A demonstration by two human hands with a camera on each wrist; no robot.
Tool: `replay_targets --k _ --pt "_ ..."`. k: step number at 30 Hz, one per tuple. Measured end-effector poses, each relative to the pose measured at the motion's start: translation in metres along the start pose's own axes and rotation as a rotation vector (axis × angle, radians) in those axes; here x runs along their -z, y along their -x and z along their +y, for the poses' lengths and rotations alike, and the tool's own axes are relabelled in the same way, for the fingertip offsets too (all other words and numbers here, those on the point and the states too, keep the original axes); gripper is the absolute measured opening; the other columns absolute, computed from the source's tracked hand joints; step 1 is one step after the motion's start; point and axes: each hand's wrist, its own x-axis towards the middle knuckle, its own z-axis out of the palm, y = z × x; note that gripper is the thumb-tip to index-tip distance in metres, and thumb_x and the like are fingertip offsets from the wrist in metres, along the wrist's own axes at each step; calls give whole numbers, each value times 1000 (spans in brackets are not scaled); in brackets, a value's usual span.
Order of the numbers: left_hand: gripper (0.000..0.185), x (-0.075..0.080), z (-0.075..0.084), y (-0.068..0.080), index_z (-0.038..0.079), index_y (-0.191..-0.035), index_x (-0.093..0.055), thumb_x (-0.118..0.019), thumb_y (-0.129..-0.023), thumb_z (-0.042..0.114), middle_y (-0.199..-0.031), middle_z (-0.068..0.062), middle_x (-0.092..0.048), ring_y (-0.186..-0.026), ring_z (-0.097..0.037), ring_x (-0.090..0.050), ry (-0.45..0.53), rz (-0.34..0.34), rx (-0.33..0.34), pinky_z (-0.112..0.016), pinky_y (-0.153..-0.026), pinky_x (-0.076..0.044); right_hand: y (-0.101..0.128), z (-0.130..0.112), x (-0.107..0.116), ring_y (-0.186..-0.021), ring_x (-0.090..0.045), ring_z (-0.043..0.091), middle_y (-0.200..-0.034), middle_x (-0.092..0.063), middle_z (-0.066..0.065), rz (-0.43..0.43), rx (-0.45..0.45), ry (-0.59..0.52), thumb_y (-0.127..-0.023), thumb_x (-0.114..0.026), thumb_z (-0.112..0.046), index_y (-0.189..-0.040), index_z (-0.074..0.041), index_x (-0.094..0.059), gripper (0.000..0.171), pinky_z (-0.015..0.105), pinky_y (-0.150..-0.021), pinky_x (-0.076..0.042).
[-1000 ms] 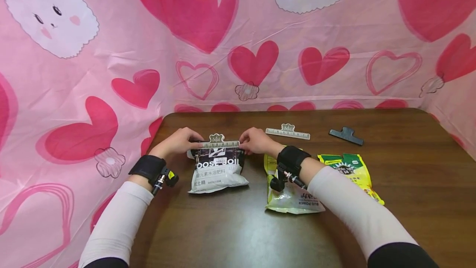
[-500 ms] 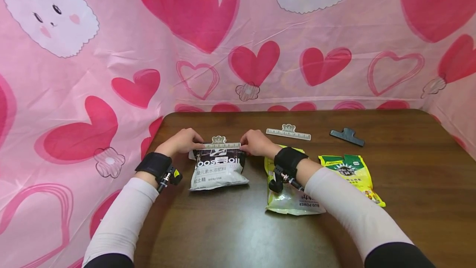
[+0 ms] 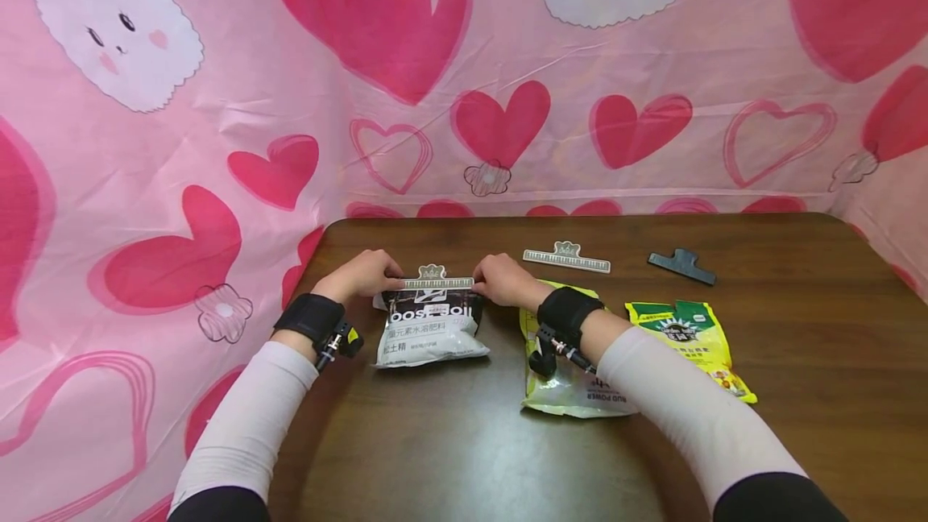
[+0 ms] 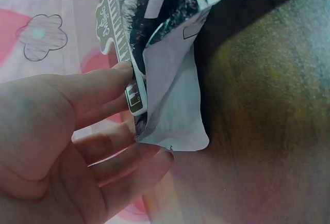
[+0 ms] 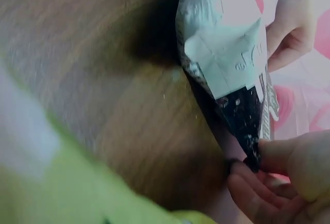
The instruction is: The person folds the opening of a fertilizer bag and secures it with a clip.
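A black-and-white soil bag (image 3: 431,332) lies on the brown table (image 3: 797,393). A pale green ruler-style clip (image 3: 436,280) sits along its folded top edge. My left hand (image 3: 365,275) pinches the left end of that clip and bag top; in the left wrist view its fingers (image 4: 98,92) touch the clip (image 4: 119,43) and the bag's white corner (image 4: 172,105). My right hand (image 3: 504,280) pinches the right end; in the right wrist view its fingertips (image 5: 273,157) grip the bag's dark top edge (image 5: 242,115).
A yellow-green bag (image 3: 561,381) lies under my right forearm, and another yellow-green bag (image 3: 689,337) lies to its right. A second ruler clip (image 3: 566,258) and a dark clip (image 3: 682,266) rest near the table's far edge. Pink heart-print cloth (image 3: 464,71) surrounds the table.
Both hands stay at the ends of the clip on the soil bag; they and the bag have barely moved. The head view has shifted slightly.
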Motion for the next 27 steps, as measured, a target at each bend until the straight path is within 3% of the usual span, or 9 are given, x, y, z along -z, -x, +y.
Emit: replay_targets --k 5,10,13,16,22,27 --pt "30 2 1 2 3 -114 -74 -69 -92 23 -106 -14 -74 -92 -26 -65 11 50 28 -43 -86 -55 2 3 7 -79 -59 18 -89 -72 7 13 86 31 -94 -67 -15 -100 -5 -75 14 33 -77 -51" --pt "36 7 8 4 0 -119 -70 -69 -92 23 -113 -18 -72 -105 -33 -67 36 206 54 -49 -94 -52 11 7 24 -98 -68 22 -108 -73 11 30 126 -21 -93 -68 -13 -117 -3 -70 27 38 -92 -55" --pt "35 12 20 4 1 -120 -70 -69 -92 23 -113 -18 -72 -107 -34 -66 63 305 9 -49 -94 -51 21 12 38 -104 -69 25 -114 -73 13 27 135 -53 -93 -68 -14 -121 -2 -69 30 39 -93 -55" --pt "34 16 42 3 2 -120 -69 -68 -92 22 -111 -16 -74 -103 -30 -69 117 364 -86 -46 -92 -52 33 23 51 -105 -70 26 -117 -72 16 42 147 -62 -93 -68 -15 -121 -1 -68 31 41 -93 -55" --pt "33 13 93 4 6 -122 -69 -69 -93 22 -109 -10 -75 -95 -21 -71 252 341 -227 -38 -85 -57 67 54 70 -103 -68 24 -116 -72 11 104 107 -129 -92 -70 -21 -122 -6 -69 33 44 -91 -54" --pt "39 -3 123 5 7 -129 -65 -67 -95 26 -114 -10 -73 -101 -21 -70 329 244 -243 -37 -89 -56 103 84 74 -102 -66 25 -118 -70 12 168 24 -166 -93 -69 -20 -126 -5 -67 36 45 -87 -55"
